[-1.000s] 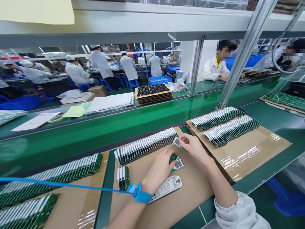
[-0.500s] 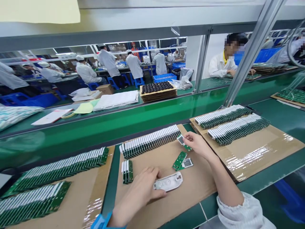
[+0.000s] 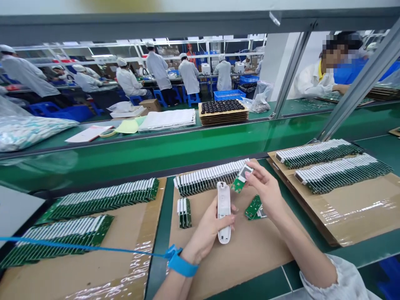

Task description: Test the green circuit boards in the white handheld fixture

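Observation:
My left hand [image 3: 210, 227] grips a long white plastic housing half [image 3: 224, 200], its hollow inside turned toward me, above the middle cardboard sheet [image 3: 243, 258]. To its right, my right hand [image 3: 264, 183] pinches a green circuit board with a small grey screen [image 3: 240, 178] by its upper end. The board is tilted, close beside the housing but apart from it. Below my right hand, loose circuit boards [image 3: 253, 207] lie on the cardboard, partly hidden by the hand. A long row of upright boards [image 3: 206, 178] and a short group [image 3: 184, 212] stand on the same sheet.
Two rows of boards [image 3: 84, 233] stand on a cardboard sheet at left, two more [image 3: 340, 171] at right. A blue wrist strap cord [image 3: 125, 249] crosses the left side. Behind the green ledge [image 3: 156, 146] stands a stack of trays [image 3: 223, 112]. A co-worker [image 3: 315, 79] sits at back right.
My left hand has lifted the housing off the cardboard and turned it upright. My right hand has brought its circuit board near the housing. The view has shifted left.

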Motion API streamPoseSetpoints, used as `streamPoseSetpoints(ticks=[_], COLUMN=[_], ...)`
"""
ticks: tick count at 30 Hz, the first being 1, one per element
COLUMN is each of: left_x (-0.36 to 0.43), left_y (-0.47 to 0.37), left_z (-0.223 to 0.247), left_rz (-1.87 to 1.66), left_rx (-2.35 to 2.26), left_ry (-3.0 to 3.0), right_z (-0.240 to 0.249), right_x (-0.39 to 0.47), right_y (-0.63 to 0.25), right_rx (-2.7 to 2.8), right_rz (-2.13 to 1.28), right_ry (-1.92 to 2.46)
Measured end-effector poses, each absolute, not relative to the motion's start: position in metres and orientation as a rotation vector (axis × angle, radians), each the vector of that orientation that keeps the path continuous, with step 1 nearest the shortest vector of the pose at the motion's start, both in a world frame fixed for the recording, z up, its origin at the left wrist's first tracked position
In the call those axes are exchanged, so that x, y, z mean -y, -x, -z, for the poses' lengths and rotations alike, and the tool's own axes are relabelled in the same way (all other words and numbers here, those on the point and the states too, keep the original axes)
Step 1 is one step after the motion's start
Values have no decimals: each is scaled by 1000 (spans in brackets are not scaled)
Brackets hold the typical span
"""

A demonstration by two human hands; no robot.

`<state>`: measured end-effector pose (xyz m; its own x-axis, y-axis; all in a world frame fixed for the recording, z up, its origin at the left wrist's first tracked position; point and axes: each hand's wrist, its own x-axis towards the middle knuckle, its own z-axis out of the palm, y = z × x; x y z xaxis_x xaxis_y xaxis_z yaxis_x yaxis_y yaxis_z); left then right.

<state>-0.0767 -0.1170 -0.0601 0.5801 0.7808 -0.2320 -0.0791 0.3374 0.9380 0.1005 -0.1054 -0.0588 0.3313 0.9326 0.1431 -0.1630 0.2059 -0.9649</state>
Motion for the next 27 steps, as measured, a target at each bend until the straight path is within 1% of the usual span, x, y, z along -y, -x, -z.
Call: streamPoseSetpoints(ticks=[6,11,16,22,27], left_x=[117,118,118,120,122], left_y=[77,76,77,74,74], left_z=[70,64,62,61,62], left_rz=[-701,-700,-693,-700,-719], left_rx=[-707,-674,-687,-661,-674], left_ry=[-1050,-1007,-1047,-1045,-1067], right_z=[60,64,60,64,68], right_x=[117,121,123,122,120], right_y=[-74,-74,-75,-76,-75], right_rx=[1274,1291,1267,1398,1444], right_rz=[-890,-868,-964,-736,-742], right_ry=[1225,1301,1288,1281,1274])
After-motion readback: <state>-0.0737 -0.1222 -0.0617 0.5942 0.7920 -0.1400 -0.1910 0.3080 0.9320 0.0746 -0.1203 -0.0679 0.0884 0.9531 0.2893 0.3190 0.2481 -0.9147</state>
